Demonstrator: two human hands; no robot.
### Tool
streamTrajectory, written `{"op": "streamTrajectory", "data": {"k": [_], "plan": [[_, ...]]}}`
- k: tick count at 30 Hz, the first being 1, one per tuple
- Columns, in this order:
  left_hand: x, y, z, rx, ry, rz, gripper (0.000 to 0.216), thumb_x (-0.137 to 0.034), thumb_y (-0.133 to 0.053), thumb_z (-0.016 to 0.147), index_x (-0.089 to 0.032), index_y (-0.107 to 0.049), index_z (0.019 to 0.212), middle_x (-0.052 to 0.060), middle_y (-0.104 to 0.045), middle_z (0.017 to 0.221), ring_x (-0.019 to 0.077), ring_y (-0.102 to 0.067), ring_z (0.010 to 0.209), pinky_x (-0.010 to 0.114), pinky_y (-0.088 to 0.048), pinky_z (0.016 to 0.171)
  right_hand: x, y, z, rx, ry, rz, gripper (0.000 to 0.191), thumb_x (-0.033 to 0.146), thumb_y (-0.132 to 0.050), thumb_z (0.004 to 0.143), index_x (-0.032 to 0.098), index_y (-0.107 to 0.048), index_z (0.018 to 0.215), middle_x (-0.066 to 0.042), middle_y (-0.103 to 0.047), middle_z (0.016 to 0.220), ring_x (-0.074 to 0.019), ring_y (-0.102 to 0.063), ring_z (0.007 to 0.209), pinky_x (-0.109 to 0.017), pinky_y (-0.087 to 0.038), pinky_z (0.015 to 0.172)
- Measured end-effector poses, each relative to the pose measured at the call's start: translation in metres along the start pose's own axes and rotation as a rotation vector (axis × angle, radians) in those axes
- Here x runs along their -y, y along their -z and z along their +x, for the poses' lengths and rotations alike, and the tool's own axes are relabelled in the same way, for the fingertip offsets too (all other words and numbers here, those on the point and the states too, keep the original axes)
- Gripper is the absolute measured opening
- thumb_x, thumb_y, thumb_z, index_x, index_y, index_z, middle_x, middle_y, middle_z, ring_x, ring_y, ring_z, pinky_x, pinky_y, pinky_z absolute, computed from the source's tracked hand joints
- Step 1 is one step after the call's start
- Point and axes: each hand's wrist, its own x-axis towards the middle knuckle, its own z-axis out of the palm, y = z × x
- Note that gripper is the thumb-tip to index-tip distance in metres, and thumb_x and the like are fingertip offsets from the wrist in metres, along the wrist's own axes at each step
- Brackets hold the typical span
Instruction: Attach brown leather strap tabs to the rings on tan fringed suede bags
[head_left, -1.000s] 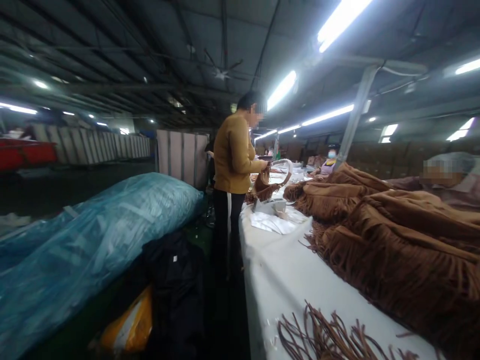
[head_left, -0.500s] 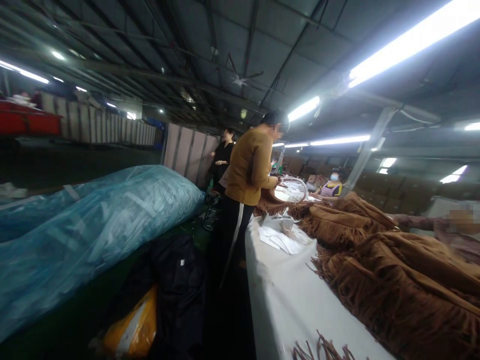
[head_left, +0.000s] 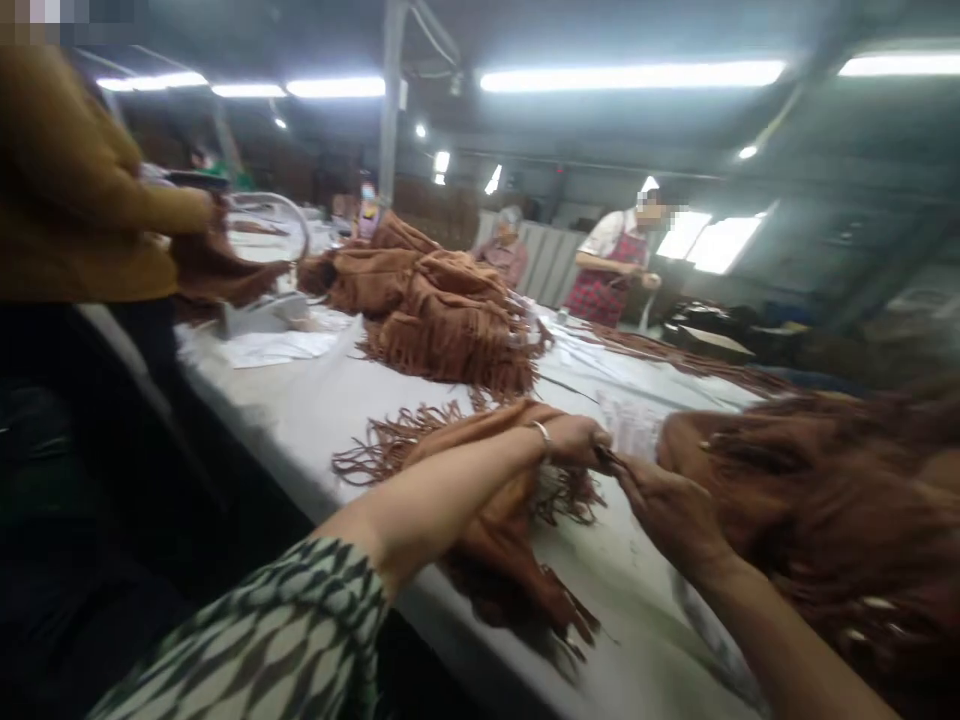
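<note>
Over a long white table (head_left: 352, 395), my left hand (head_left: 566, 440), with a ring on one finger, is closed on a brown fringed suede piece (head_left: 495, 500) that lies under my forearm and droops over the table's near edge. My right hand (head_left: 664, 505) meets it fingertip to fingertip and pinches a thin brown strand between them. The picture is smeared by motion, so the exact grip is unclear.
A heap of brown fringed pieces (head_left: 435, 300) lies further up the table, another brown pile (head_left: 840, 500) at right. A person in a mustard top (head_left: 75, 190) stands at the left edge handling brown material. Two other workers (head_left: 619, 265) stand across the table.
The view has swung from the aisle and the blue plastic-wrapped bundle to the table. Both my hands, unseen before, now show, pinching the brown fringed piece.
</note>
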Motion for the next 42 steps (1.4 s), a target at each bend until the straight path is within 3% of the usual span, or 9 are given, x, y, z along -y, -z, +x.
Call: {"op": "streamTrajectory", "data": {"k": [4,8,13,20,26,31,34,38,42], "plan": [[0.002,-0.016,0.028,0.17,-0.043,0.023,0.027,-0.037,-0.072,0.07,-0.012,-0.064,0.078,-0.004,-0.057,0.065,0.0089,-0.052,0.061,0.019,-0.038,0.056,-0.012,0.006,-0.006,0.192,-0.079,-0.064,0.033,0.037,-0.037,0.096,0.022,-0.066,0.1,-0.007,-0.071,0.085,-0.0203,-0.066,0.073,-0.026,-0.037,0.056],[0.006,-0.017,0.033,0.196,-0.026,0.067,0.024,-0.037,-0.072,0.067,-0.016,-0.067,0.077,-0.005,-0.055,0.06,0.0084,-0.048,0.058,0.019,-0.031,0.053,-0.021,0.008,0.007,0.325,-0.106,0.066,0.034,0.038,-0.037,0.095,0.023,-0.067,0.096,-0.008,-0.071,0.091,-0.0211,-0.064,0.083,-0.026,-0.035,0.06],[0.001,-0.049,0.055,0.239,-0.003,0.118,0.02,-0.035,-0.069,0.07,-0.016,-0.067,0.074,-0.005,-0.051,0.054,0.0084,-0.044,0.055,0.02,-0.029,0.054,-0.052,-0.014,0.005,0.426,-0.144,0.188,0.031,0.041,-0.046,0.089,0.024,-0.07,0.08,-0.006,-0.07,0.082,-0.0202,-0.063,0.078,-0.025,-0.032,0.056],[0.029,-0.078,0.079,0.372,0.013,0.163,0.025,-0.038,-0.07,0.07,-0.016,-0.066,0.08,-0.005,-0.061,0.065,0.0074,-0.051,0.057,0.018,-0.034,0.054,-0.08,-0.077,-0.007,0.492,-0.184,0.47,0.045,0.045,-0.035,0.094,0.018,-0.066,0.075,-0.003,-0.066,0.064,-0.0125,-0.059,0.058,-0.022,-0.035,0.051],[0.045,-0.108,0.097,0.223,-0.044,0.382,0.037,-0.045,-0.053,0.082,-0.017,-0.058,0.105,0.009,-0.065,0.097,0.0214,-0.06,0.082,0.028,-0.039,0.066,-0.097,-0.108,0.004,0.646,-0.251,0.545,0.034,0.039,-0.044,0.094,0.012,-0.064,0.091,-0.004,-0.065,0.075,-0.0115,-0.059,0.059,-0.025,-0.047,0.056],[0.048,-0.125,0.117,0.3,-0.183,0.483,0.02,-0.038,-0.056,0.081,-0.022,-0.062,0.091,0.007,-0.065,0.093,0.0212,-0.061,0.08,0.029,-0.039,0.069,-0.094,-0.084,0.014,0.614,-0.25,0.448,0.03,0.033,-0.055,0.09,0.016,-0.056,0.114,-0.007,-0.058,0.113,-0.0205,-0.06,0.094,-0.039,-0.052,0.079],[0.056,-0.117,0.115,0.328,-0.186,0.502,0.023,-0.042,-0.061,0.078,-0.024,-0.062,0.092,0.006,-0.065,0.095,0.0207,-0.059,0.086,0.03,-0.039,0.076,-0.102,-0.059,0.005,0.594,-0.267,0.419,0.029,0.036,-0.052,0.091,0.015,-0.059,0.11,-0.007,-0.061,0.108,-0.0194,-0.06,0.092,-0.037,-0.051,0.079],[0.067,-0.105,0.098,0.305,-0.113,0.476,0.028,-0.04,-0.06,0.08,-0.02,-0.06,0.099,0.011,-0.06,0.11,0.0277,-0.047,0.112,0.04,-0.029,0.095,-0.11,-0.035,-0.038,0.601,-0.356,0.38,0.034,0.038,-0.04,0.093,0.015,-0.064,0.088,-0.013,-0.067,0.095,-0.0242,-0.061,0.093,-0.034,-0.043,0.078],[0.037,-0.089,0.081,0.189,-0.066,0.42,0.047,-0.038,-0.062,0.078,-0.021,-0.051,0.121,0.012,-0.046,0.132,0.0331,-0.025,0.13,0.047,-0.021,0.103,-0.089,-0.016,-0.091,0.75,-0.527,0.367,0.021,0.037,-0.061,0.075,0.017,-0.061,0.07,-0.017,-0.066,0.091,-0.0355,-0.057,0.102,-0.041,-0.038,0.081]]}}
